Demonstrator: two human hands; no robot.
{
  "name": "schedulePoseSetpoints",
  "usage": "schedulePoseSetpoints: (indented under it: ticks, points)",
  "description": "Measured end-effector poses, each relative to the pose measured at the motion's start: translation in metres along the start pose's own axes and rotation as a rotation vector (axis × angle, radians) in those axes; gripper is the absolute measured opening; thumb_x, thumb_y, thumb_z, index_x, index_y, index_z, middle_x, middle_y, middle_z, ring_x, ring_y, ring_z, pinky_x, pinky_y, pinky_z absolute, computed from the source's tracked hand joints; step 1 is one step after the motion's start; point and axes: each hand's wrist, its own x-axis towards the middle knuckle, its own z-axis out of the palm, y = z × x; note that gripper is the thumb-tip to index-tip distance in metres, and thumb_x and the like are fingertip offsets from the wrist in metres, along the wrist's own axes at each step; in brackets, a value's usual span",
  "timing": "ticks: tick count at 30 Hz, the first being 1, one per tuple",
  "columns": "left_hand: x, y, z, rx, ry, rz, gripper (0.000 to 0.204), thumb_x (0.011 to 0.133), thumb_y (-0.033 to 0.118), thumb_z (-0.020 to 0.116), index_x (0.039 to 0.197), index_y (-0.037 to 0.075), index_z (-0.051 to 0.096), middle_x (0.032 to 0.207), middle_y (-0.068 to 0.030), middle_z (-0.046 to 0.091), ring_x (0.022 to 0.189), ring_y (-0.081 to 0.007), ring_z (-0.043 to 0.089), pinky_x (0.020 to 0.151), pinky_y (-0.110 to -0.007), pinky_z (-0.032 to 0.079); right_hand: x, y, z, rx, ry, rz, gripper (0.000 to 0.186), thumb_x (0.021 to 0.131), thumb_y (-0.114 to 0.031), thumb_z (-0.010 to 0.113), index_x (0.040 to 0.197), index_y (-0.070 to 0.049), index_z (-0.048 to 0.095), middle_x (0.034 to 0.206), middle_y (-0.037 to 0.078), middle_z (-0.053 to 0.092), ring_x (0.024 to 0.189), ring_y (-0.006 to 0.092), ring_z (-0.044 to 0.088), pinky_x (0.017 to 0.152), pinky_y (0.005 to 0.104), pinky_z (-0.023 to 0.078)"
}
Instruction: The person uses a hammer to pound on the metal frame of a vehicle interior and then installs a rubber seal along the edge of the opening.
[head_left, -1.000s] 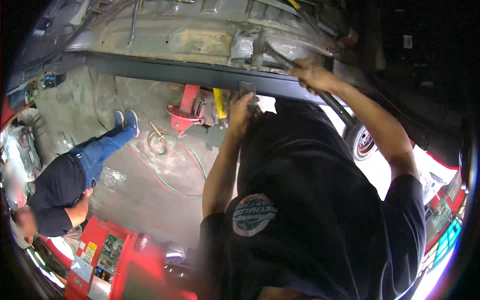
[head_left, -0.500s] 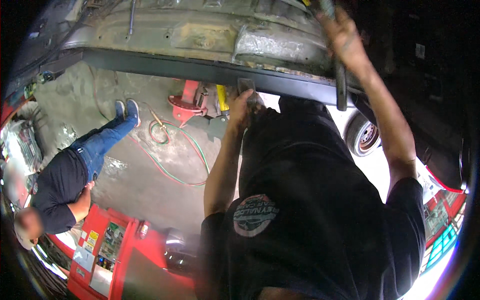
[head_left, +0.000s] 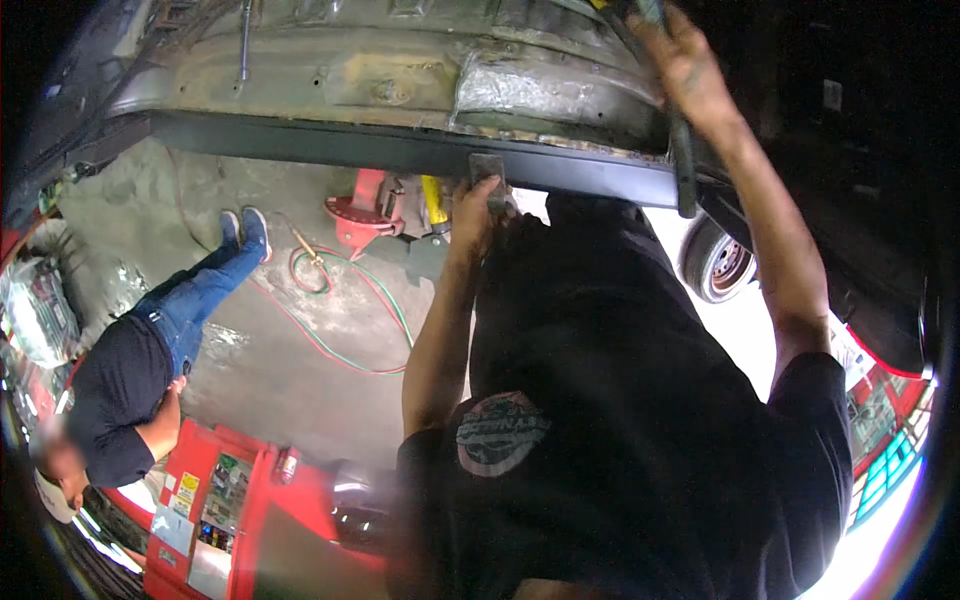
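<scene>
My left hand [head_left: 472,222] is closed round a small grey rectangular metal piece [head_left: 487,168], its thumb across the face. That piece is against the lower part of a long dark metal beam [head_left: 330,143] along the car body's underside. Higher up on the right, my right hand [head_left: 692,82] is wrapped round a long tool with a dark bar-like handle [head_left: 684,172]. The handle hangs below the fist, overlapping the beam's right end. Slight blur and the frame's top edge hide the tool's upper end, so its kind is unclear.
Patched sheet metal [head_left: 540,88] spans the top. Below stand a red stand [head_left: 362,215] and a yellow tube [head_left: 433,198]. Red and green hoses [head_left: 350,362] curl on the concrete floor. A person [head_left: 125,370] stands left near a red cabinet [head_left: 190,510]; a wheel [head_left: 722,262] is right.
The whole view has shifted slightly, moving the scene a little left. Both hands keep their holds, and the tool in my right hand stays at nearly the same place by the beam.
</scene>
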Motion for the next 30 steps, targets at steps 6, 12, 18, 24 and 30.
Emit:
schedulePoseSetpoints:
  ticks: [6, 12, 18, 24, 30]
  points:
    - [0.012, -0.006, -0.01, 0.03, -0.086, 0.016, 0.021, 0.088, 0.017, 0.066, 0.103, 0.005, 0.059, 0.084, -0.0075, 0.063, 0.065, -0.0201, 0.063, 0.055, -0.033, 0.053, -0.041, 0.06, 0.021, -0.212, -0.505, 0.359, 0.059, 0.099, -0.04, 0.054, 0.138, 0.003, 0.045, 0.084, 0.016, 0.063, 0.053, 0.0185, 0.059, 0.048, 0.0336, 0.05]
    - [0.017, -0.004, -0.019, 0.141, -0.075, 0.039, 0.022, 0.089, 0.019, 0.065, 0.103, 0.004, 0.059, 0.084, -0.0084, 0.063, 0.067, -0.0203, 0.063, 0.056, -0.033, 0.053, 0.017, -0.007, -0.06, -0.182, -0.331, 0.123, 0.061, 0.101, -0.049, 0.05, 0.139, -0.001, 0.054, 0.061, 0.005, 0.054, 0.046, 0.0118, 0.05, 0.048, 0.0287, 0.046]
    - [0.011, -0.005, -0.002, 0.19, -0.117, 0.096, 0.021, 0.09, 0.019, 0.064, 0.103, 0.003, 0.06, 0.085, -0.0092, 0.064, 0.062, -0.0207, 0.063, 0.055, -0.033, 0.054, -0.017, 0.074, 0.009, -0.316, 0.032, -0.233, 0.053, 0.101, -0.043, 0.051, 0.137, -0.003, 0.05, 0.062, 0.005, 0.055, 0.043, 0.0139, 0.051, 0.044, 0.0295, 0.046]
    - [0.016, -0.004, -0.001, 0.222, -0.107, 0.131, 0.023, 0.087, 0.018, 0.068, 0.104, 0.004, 0.062, 0.087, -0.01, 0.065, 0.066, -0.0238, 0.065, 0.056, -0.036, 0.055, -0.025, 0.049, -0.006, -0.143, -0.481, 0.36, 0.055, 0.102, -0.039, 0.05, 0.14, 0.0, 0.046, 0.067, 0.005, 0.058, 0.04, 0.0106, 0.048, 0.04, 0.0282, 0.043]
    - [0.059, -0.06, -0.065, 0.63, -0.169, 0.359, 0.032, 0.079, 0.018, 0.074, 0.107, 0.004, 0.064, 0.086, -0.0165, 0.067, 0.096, -0.0335, 0.065, 0.085, -0.045, 0.052, -0.016, 0.017, -0.02, -0.194, -0.259, 0.185, 0.065, 0.1, -0.041, 0.051, 0.141, 0.009, 0.041, 0.073, 0.011, 0.065, 0.041, 0.0128, 0.049, 0.046, 0.0278, 0.047]
